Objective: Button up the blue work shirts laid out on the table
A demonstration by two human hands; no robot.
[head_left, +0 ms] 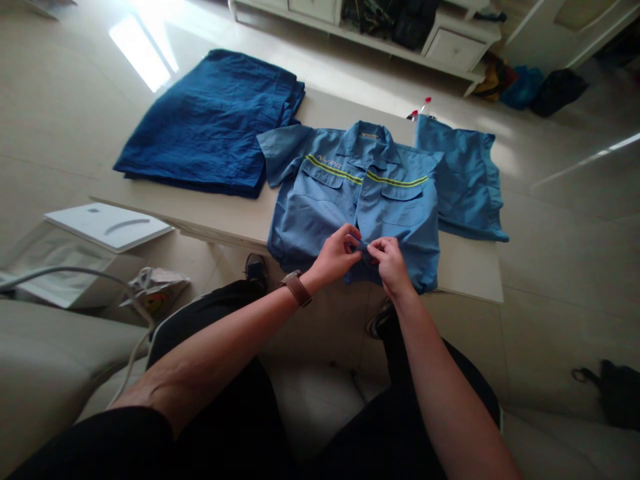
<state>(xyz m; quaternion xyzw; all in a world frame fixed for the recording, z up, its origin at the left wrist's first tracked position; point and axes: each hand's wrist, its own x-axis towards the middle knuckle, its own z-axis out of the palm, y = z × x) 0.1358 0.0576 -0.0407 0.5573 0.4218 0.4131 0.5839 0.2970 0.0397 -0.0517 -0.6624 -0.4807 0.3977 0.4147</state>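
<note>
Shirt lies front up mid-table, its lower part overhanging the near edge. Our left hand and right hand pinch its front there, fingertips nearly closed on cloth. We note pale table showing either side; folded dark-blue cloth left, blue garment at the right edge, tiled floor around.

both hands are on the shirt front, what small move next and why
Probably draw the front of the striped shirt together: the left hand and right hand pinch its cloth close to each other, low down, and just above them the front looks parted.
</note>
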